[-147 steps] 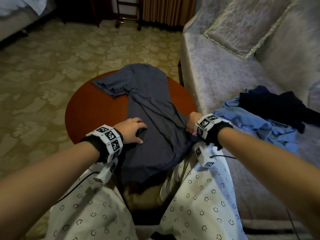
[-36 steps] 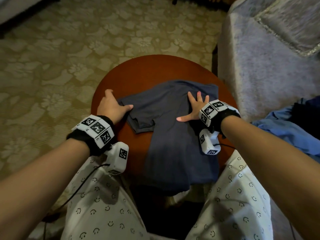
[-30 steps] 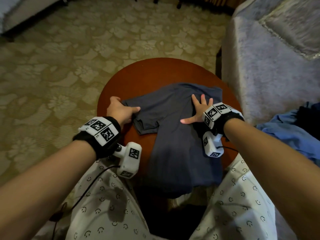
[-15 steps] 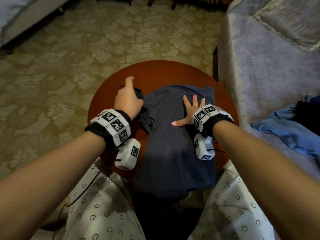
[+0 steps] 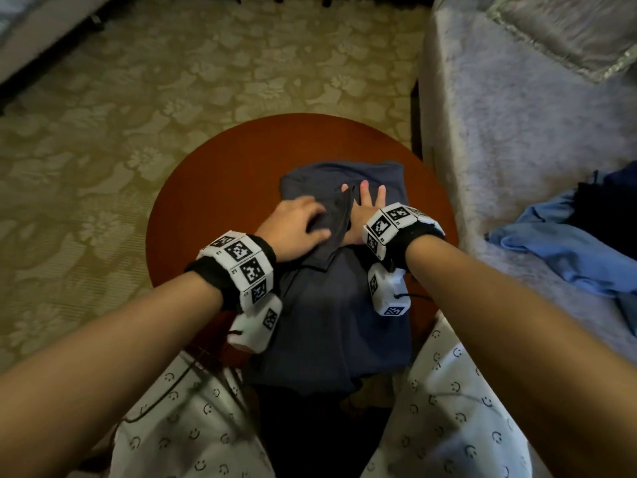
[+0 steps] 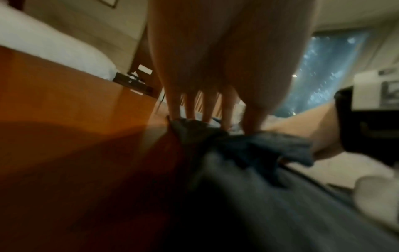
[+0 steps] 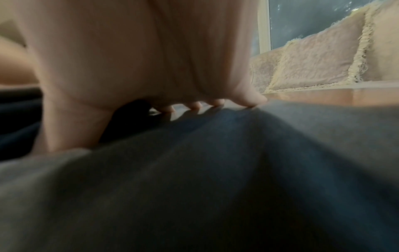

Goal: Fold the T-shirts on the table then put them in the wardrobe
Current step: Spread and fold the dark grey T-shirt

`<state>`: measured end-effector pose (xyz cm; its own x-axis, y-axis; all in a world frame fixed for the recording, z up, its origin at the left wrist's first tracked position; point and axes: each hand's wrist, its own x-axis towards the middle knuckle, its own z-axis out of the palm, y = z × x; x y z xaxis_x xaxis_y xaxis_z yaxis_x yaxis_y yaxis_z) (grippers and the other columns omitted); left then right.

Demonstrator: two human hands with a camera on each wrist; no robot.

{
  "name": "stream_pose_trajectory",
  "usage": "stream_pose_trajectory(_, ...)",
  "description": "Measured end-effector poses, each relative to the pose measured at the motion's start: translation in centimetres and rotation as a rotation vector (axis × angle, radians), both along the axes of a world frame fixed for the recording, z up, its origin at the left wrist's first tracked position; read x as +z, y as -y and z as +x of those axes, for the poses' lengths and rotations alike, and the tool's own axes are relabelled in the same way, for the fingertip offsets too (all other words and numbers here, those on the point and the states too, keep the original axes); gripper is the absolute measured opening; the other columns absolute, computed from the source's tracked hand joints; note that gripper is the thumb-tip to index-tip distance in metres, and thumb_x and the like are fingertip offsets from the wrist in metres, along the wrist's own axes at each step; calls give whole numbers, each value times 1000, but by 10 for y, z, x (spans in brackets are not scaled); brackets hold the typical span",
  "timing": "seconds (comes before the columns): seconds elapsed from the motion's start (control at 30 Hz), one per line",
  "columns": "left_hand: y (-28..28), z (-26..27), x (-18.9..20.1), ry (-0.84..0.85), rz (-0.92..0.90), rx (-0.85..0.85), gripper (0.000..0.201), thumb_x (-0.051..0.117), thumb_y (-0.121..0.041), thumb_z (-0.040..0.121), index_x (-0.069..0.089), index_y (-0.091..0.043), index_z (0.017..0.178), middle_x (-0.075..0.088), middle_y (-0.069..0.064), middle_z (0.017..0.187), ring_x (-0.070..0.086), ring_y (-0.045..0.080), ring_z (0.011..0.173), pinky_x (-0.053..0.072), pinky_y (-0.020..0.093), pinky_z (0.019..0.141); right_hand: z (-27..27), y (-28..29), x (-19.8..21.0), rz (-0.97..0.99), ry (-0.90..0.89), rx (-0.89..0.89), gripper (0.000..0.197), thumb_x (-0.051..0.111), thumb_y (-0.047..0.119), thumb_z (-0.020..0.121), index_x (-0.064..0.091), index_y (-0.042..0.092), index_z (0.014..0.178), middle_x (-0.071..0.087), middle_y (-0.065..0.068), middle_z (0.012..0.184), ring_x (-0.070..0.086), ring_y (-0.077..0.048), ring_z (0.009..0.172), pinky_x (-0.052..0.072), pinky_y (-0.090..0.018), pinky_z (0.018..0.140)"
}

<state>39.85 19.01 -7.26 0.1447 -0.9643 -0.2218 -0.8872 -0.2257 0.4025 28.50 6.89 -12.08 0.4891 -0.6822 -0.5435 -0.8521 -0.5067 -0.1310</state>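
Folding the sleeve (image 5: 336, 215) inward, the left hand (image 5: 296, 229) now pinches it over the dark T-shirt (image 5: 337, 305) on the round table (image 5: 213, 201); the right hand (image 5: 365, 212) presses flat, fingers spread. Side fold nearly finished.

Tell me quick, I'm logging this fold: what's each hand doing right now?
Left hand: fingers hold the sleeve of the dark T-shirt, bringing it over the body.
Right hand: open, fingers flat, pressing the T-shirt onto the table.
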Motion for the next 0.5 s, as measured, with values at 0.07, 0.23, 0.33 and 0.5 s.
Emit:
stream_pose_trajectory(0.07,-6,5,-9,128,194,-135,64,43,-51,95,19,-29,150,1,1,160,4,23,147,15,41,117,-1,-3,4,12,-4,-22,120,58,74,70,-20,28,148,-25,-8,156,-23,-42,140,4,-68,109)
stream_pose_trajectory(0.23,-3,6,-13,218,295,-93,66,32,-54,97,2,-32,151,-15,-3,159,-8,19,147,7,53,117,-1,-9,11,-10,-4,-44,116,62,67,73,-18,29,148,-25,-6,156,-24,-41,140,6,-65,111)
stream_pose_trajectory(0.33,1,12,-10,215,348,-71,65,28,-53,98,-3,-31,152,-19,0,158,-12,20,147,8,58,115,1,-8,15,-5,-18,-55,110,58,66,77,-18,32,148,-27,-3,155,-25,-39,140,6,-68,109)
stream_pose_trajectory(0.5,9,26,-7,197,370,-57,63,26,-52,98,-4,-35,151,-20,4,158,-13,21,146,7,58,115,6,0,13,-15,-16,-57,105,51,73,77,-18,35,147,-26,0,156,-25,-38,141,6,-67,110)
